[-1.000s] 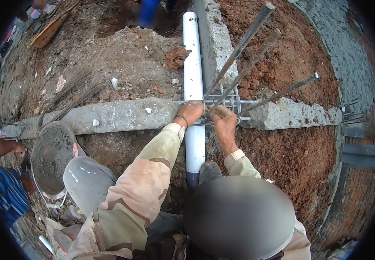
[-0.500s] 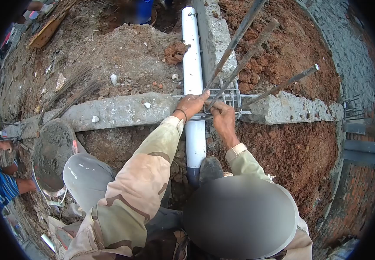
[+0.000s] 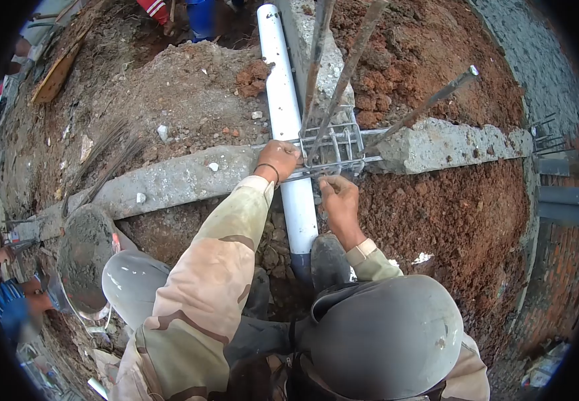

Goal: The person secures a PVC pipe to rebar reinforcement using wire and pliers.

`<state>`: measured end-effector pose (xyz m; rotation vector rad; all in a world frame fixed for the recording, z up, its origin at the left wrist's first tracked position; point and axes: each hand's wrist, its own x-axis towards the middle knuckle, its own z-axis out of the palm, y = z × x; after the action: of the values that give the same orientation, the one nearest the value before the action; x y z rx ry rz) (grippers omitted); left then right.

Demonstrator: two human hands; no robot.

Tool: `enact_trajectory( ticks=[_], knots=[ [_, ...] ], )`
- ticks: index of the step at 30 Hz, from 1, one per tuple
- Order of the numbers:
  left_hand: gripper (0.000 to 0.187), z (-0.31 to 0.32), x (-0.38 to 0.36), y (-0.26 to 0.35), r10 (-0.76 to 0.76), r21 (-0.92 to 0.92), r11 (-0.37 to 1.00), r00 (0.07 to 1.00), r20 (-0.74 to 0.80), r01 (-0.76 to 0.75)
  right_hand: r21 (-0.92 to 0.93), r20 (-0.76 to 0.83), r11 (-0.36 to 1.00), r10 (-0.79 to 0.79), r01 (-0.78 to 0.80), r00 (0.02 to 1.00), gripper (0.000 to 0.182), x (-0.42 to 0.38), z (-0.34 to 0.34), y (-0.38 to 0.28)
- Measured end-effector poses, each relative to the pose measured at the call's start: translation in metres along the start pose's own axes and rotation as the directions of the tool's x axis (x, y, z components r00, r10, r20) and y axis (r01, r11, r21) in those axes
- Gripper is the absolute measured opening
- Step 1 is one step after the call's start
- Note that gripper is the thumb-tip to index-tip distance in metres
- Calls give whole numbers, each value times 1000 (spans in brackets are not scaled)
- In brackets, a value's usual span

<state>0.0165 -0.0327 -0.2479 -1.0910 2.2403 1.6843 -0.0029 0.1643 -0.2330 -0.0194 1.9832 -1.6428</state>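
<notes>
A rebar cage (image 3: 335, 148) of steel bars and stirrups fills the gap between concrete beams. My left hand (image 3: 280, 159) is closed at the cage's left end, its fingers curled on the steel bars, just over the white plastic pipe (image 3: 281, 87). Below the cage's near bar, my right hand (image 3: 341, 202) is pinched, thumb against fingers. Whatever lies in that pinch is too small to make out. Rusty upright bars (image 3: 351, 70) rise beside the cage.
Concrete beams run left (image 3: 189, 175) and right (image 3: 463, 148). Loose red soil (image 3: 436, 214) lies around. A mortar-filled pan (image 3: 87, 260) stands at left by my knee, near another person's arm (image 3: 35, 294). Thin wires (image 3: 112, 157) lie across the left beam. A red sleeve (image 3: 156, 8) shows beyond.
My right hand has drawn back from the upright bars, down towards me and below the cage. My left hand has shifted to the cage's left end. The view has moved slightly.
</notes>
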Motion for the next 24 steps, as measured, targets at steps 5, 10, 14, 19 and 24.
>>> enact_trajectory(
  ticks=[5,10,14,19,24],
  knots=[
    [14,3,5,-6,15,129,992,998,-53,-8,-99,185,995,37,-19,982,20,2,-8,-12],
    [9,-3,-27,17,143,421,902,986,-81,-96,-52,186,996,-65,76,980,21,0,-7,1],
    [8,0,-42,40,435,816,504,899,43,-283,-111,155,985,-111,129,982,20,2,-5,13],
    [13,-11,-16,34,353,779,487,905,238,-395,-74,155,995,-49,61,987,21,-1,-11,3],
    [17,-15,-7,28,320,627,662,911,259,-410,-101,152,994,-15,30,988,21,-5,-14,-2]
  ],
)
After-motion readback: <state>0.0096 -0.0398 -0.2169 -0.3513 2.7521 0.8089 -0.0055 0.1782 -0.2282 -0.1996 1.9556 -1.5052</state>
